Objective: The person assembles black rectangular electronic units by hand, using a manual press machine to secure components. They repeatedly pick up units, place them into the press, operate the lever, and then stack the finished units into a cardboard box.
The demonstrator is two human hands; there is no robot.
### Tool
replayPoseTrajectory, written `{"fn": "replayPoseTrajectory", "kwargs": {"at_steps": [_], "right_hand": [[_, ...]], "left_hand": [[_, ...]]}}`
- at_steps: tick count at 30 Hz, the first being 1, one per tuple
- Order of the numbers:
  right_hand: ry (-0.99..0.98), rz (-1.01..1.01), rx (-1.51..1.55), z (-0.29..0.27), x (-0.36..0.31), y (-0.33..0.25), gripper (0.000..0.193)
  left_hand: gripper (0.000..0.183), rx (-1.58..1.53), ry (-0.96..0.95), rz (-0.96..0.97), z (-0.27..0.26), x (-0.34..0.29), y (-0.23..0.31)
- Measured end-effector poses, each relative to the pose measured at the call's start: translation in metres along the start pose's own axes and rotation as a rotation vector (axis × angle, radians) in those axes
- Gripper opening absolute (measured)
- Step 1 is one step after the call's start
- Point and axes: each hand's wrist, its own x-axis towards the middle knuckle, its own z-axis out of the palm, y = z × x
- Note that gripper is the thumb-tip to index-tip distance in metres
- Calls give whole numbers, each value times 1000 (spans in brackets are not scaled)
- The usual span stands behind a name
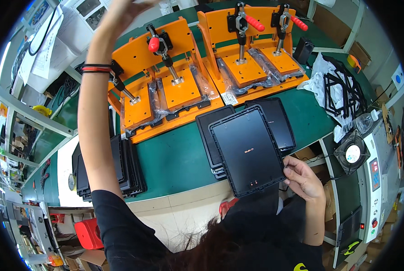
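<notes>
Your right hand (pixel 303 177) pinches the near right corner of a black flat panel (pixel 248 149), fingers closed on its edge; the panel hangs tilted just above a stack of like black panels (pixel 209 131) at the near right of the green tabletop (pixel 174 158); your left hand (pixel 120 11) is raised far left, over the far edge of the picture; whether its grip is open or closed you cannot tell; it seems to carry nothing. Judgement: hold the panel by the rim only, keep thumbs off the face, steady it with the second hand before seating it square in an orange clamp fixture (pixel 165 86); a one-corner hold could let it twist or slip. Packages and signs: clear plastic bags lie under the fixture plates; a small white label (pixel 229 99) sits between the two fixtures; crumpled white wrapping (pixel 321 77) with black frames (pixel 342 92) lies far right; white paper sheets (pixel 48 49) hang far left.
</notes>
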Motion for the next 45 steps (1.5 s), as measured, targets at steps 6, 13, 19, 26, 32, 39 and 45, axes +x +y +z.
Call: {"fn": "replayPoseTrajectory", "kwargs": {"at_steps": [6, 13, 19, 26, 32, 39, 45], "right_hand": [[2, 15, 29, -3, 7, 8, 15], [-4, -89, -10, -6, -3, 13, 14], [90, -236, -113, -4, -21, 10, 11], [368, -545, -196, -7, -24, 6, 11], [888, -1236, -1098, 17, -25, 6, 17], [807, -1409, -1402, 31, -22, 7, 29], [599, -1654, -1555, 53, -4, -3, 32]], "left_hand": [[47, 1042, -295, -105, 78, -34, -35], [38, 1049, -190, 275, 106, -54, -17], [52, 488, -402, 29, 193, -156, 21], [57, 325, -392, -105, 228, -139, 9], [79, -497, -148, -194, 263, -144, -17], [64, -526, 170, 10, 291, -162, -4], [50, -691, 364, -50, 264, -156, 2]]}}
